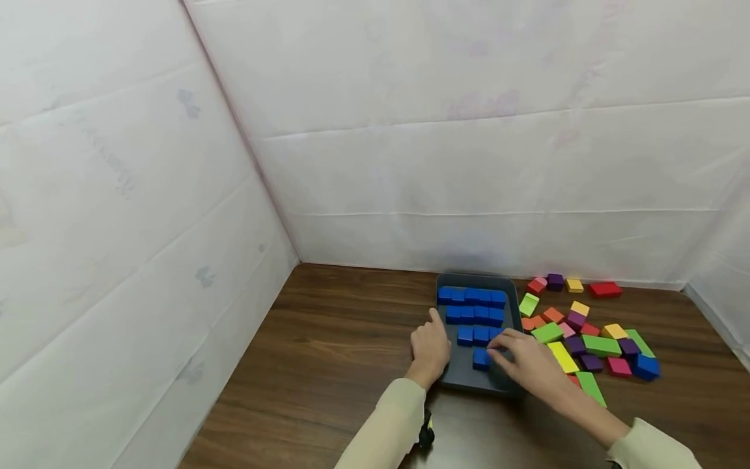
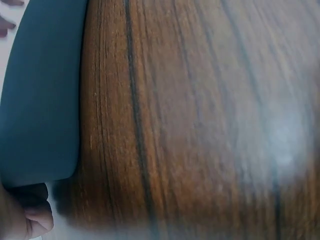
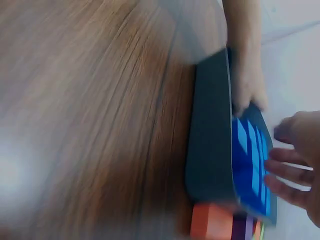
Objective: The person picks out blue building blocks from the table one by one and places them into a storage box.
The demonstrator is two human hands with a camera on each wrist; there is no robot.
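Observation:
A dark grey tray (image 1: 508,306) lies on the wooden table, with several blue blocks (image 1: 471,296) in rows inside it. My left hand (image 1: 430,348) rests against the tray's left rim, its index finger straight along the edge. My right hand (image 1: 521,361) reaches in from the right. Its spread fingertips touch a single blue block (image 1: 481,359) at the front of the tray. In the right wrist view, the tray (image 3: 210,145) shows edge-on with the blue blocks (image 3: 250,160) beside my right hand's straight fingers (image 3: 287,172). The left wrist view shows the tray's outer wall (image 2: 40,100).
A loose pile of coloured blocks (image 1: 586,332) in green, yellow, purple, orange, red and pink lies right of the tray, with one more blue block (image 1: 646,367) at its near right. White sheeted walls close in the table at the back and left.

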